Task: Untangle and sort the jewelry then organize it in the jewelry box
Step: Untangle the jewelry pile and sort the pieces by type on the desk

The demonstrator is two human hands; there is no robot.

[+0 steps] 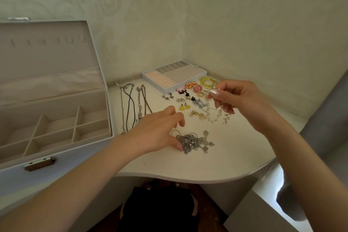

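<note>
**Pearl strand lifted, silver tangle under the other hand**

From the head camera we look down on a pale desk [188, 167] set in a corner.

The jewelry box [62, 149] stands at nine o'clock. Its lid is up and its divided compartments are bare. A separate insert tray [150, 78] lies at twelve o'clock by the wall, with ring rolls along one side.

Between the two, at about eleven o'clock, several necklaces [131, 105] lie stretched out side by side, apart from one another.

At one o'clock we see sorted small pieces:
- a yellow-green bracelet [204, 80] nearest the wall
- pink oval earrings [197, 88] just beside it
- yellow heart earrings [184, 107] closer to us
- other small pairs around these, too small to name

The silver chain tangle [194, 141] lies in the middle of the desk, towards six o'clock, with a cross-shaped pendant at its three o'clock edge.

Our left hand [160, 130] rests on the desk at the tangle's nine o'clock side. Its fingers [181, 121] are loosely curled and its thumb tip touches the chains. We see no grip on them.

Our right hand [239, 101] is raised above the desk at two o'clock. Its fingers [214, 92] pinch a pearl strand [222, 106], which hangs down from the hand towards loose gold and crystal pieces lying on the desk below.
</note>
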